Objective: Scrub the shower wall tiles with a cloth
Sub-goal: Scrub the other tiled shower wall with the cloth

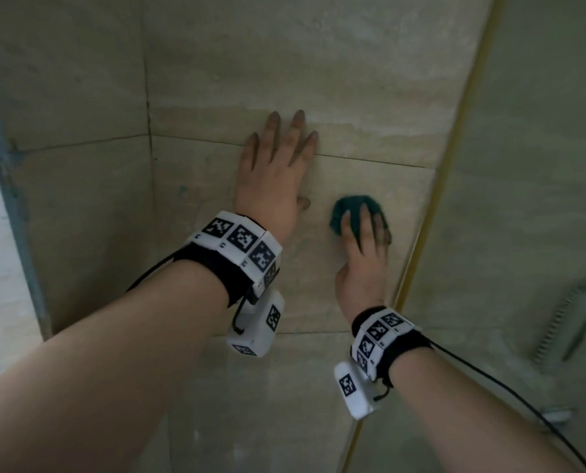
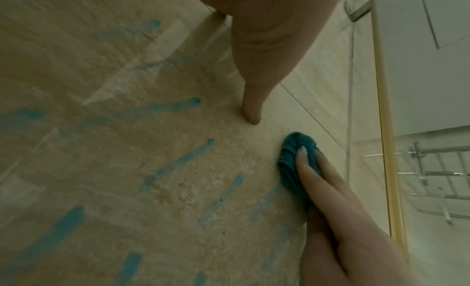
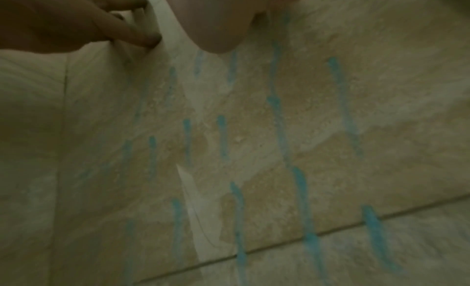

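A: We press the teal cloth (image 1: 354, 213) flat on the wall tiles (image 1: 353, 97) under straight right hand (image 1: 361, 264) fingers.

B: Left hand (image 1: 274, 175) splayed, empty, braces. Blue cleaner streaks (image 3: 300, 179) remain; we judge scrubbing early.

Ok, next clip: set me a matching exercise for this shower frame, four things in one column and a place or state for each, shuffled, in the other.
Things:
1. left hand
2. right hand
3. teal cloth
4. blue streaks

States:
A. bunched, pinned against the wall tile
B. flat on the tile, fingers spread, holding nothing
C. running down the tile surface
D. fingers pressing the cloth to the wall

Pairs: 1-B, 2-D, 3-A, 4-C
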